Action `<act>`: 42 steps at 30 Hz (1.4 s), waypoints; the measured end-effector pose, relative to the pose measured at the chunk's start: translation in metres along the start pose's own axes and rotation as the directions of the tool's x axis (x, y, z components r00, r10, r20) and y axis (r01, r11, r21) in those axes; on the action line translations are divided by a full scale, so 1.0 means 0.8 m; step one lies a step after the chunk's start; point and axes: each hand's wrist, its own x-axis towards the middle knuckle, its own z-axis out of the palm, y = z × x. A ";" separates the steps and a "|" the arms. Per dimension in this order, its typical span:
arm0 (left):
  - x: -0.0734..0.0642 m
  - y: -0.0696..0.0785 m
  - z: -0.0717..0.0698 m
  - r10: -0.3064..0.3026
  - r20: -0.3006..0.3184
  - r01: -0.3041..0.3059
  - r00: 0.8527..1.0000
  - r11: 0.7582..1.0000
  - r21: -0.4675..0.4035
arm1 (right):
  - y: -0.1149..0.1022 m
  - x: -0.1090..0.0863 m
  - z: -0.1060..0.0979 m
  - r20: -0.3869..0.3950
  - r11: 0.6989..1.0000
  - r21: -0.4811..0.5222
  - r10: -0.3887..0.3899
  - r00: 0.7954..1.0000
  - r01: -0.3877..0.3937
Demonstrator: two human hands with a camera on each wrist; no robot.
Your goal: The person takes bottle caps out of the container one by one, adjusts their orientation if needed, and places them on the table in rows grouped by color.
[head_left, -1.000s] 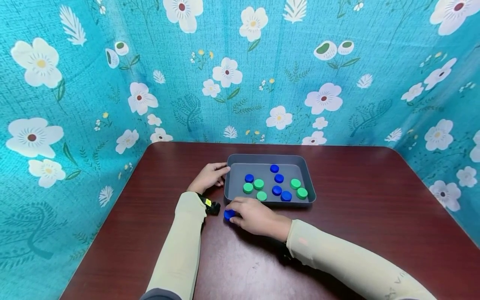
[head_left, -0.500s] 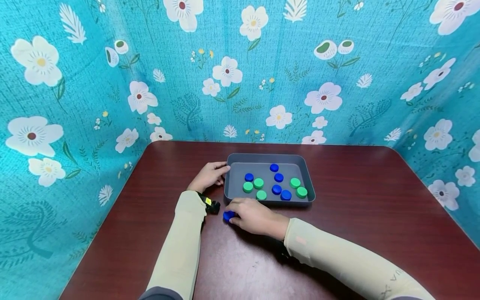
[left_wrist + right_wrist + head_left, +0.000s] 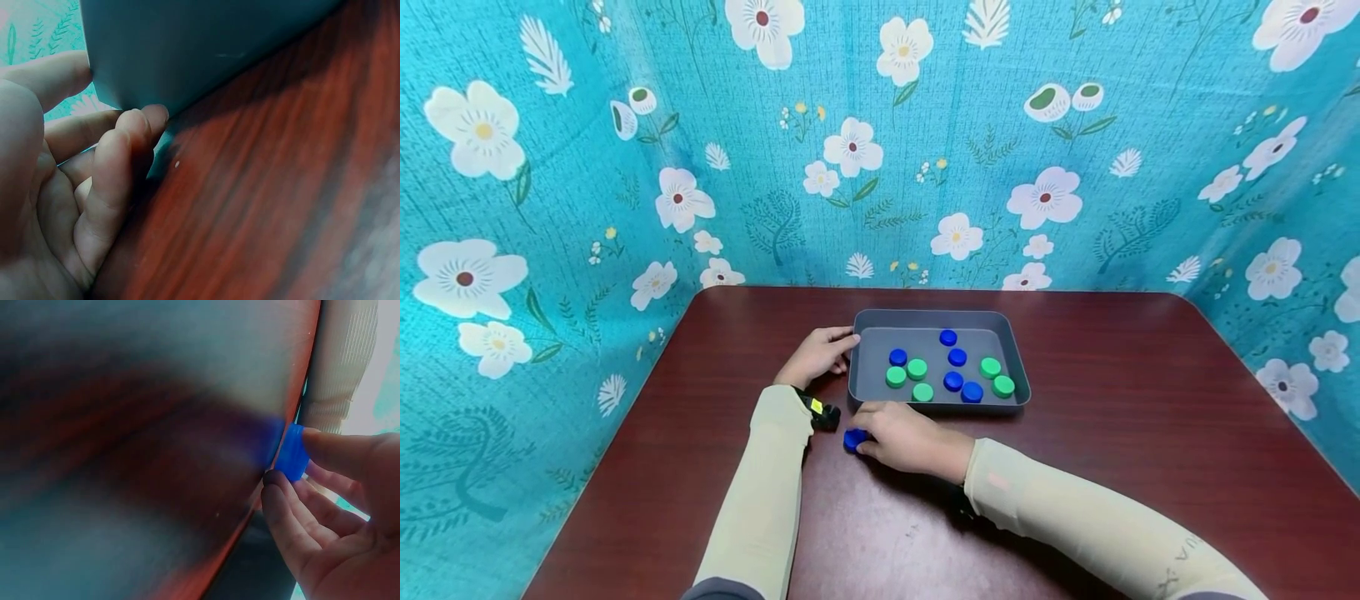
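My right hand (image 3: pixel 901 435) pinches a blue bottle cap (image 3: pixel 854 439) between thumb and fingers, just in front of the tray's near left corner. The right wrist view has this blue cap (image 3: pixel 292 453) right at the table surface, thumb on one side and fingertips on the other. My left hand (image 3: pixel 817 357) holds the grey rectangular tray (image 3: pixel 940 408) by its left wall, a digit over the rim. Up close, curled fingers (image 3: pixel 109 181) meet the lower edge of the tray wall (image 3: pixel 187 50). Several blue caps (image 3: pixel 972 392) and several green caps (image 3: pixel 916 368) lie inside the tray.
The dark red-brown table (image 3: pixel 1120 433) extends on both sides of the tray. Behind it hangs a turquoise flowered curtain (image 3: pixel 970 167). A black wrist device (image 3: pixel 826 416) sits on the left wrist, close to the blue cap.
My right hand has shifted slightly toward me and to the left, carrying the pinched blue cap with it. The left hand and tray have stayed in place.
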 end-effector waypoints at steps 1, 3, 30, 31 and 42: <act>0.000 0.000 0.000 0.000 0.000 0.000 1.000 1.000 -0.001 | -0.001 0.001 0.000 0.001 1.000 0.001 -0.002 1.000 0.002; -0.001 -0.001 0.000 0.001 0.002 -0.001 1.000 1.000 -0.002 | -0.002 0.002 0.002 0.003 1.000 0.003 -0.003 1.000 0.003; 0.004 -0.008 -0.003 0.030 0.023 -0.030 0.999 1.000 -0.003 | -0.005 0.005 0.001 0.030 1.000 0.005 0.020 0.999 -0.020; 0.004 -0.007 -0.003 0.031 0.023 -0.031 0.999 1.000 -0.002 | -0.005 0.005 0.001 0.029 1.000 0.009 0.020 0.999 -0.020; 0.005 -0.007 -0.003 0.025 0.021 -0.024 0.999 1.000 -0.006 | -0.003 0.002 -0.004 0.013 0.998 0.062 0.001 1.000 -0.001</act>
